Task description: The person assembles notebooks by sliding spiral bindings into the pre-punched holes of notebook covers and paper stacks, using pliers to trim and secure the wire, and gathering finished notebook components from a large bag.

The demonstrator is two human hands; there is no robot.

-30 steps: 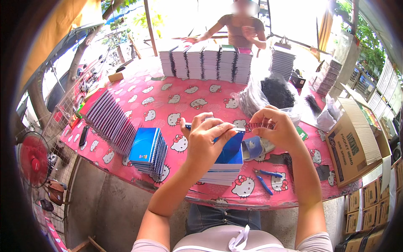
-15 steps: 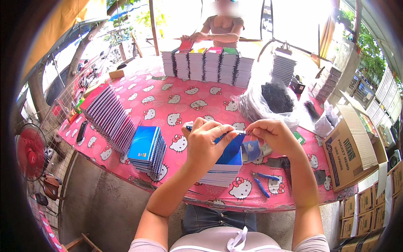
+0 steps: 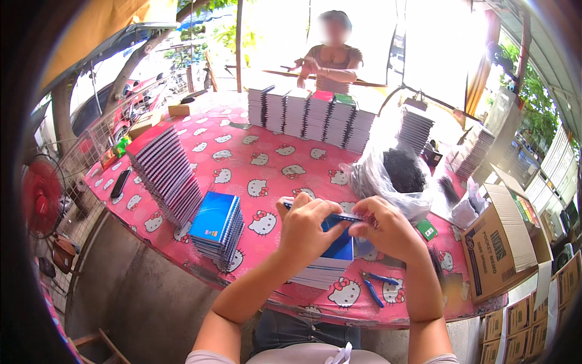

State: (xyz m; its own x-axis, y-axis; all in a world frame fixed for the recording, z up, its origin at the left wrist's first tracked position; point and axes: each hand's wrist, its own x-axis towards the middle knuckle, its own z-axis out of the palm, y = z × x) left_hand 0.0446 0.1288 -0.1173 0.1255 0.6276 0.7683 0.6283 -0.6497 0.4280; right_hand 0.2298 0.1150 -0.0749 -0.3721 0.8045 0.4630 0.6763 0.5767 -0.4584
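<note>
My left hand [image 3: 308,229] grips a thin blue notebook [image 3: 347,217] on edge, thumb and fingers pinching it. At the right end of its edge, my right hand [image 3: 388,229] is closed, fingertips pinched together. What lies between those fingertips is too small to make out; it may be the end of a spiral coil. Below both hands stands a stack of blue-covered notebooks [image 3: 321,274], partly hidden by my left hand. Cutting pliers with blue handles [image 3: 374,293] lie on the table to the right of that stack.
Spiral-bound blue notebooks [image 3: 213,218] and a taller red-covered stack [image 3: 163,176] stand at left. A plastic bag of black coils [image 3: 403,171] and a cardboard box [image 3: 500,242] are at right. Across the table, a person [image 3: 333,64] stands behind notebook stacks [image 3: 312,118].
My right hand has turned and closed nearer the notebook's end. The view has shifted. Across the table, the person's hands have lifted away from the stacks, and the red notebook there is gone.
</note>
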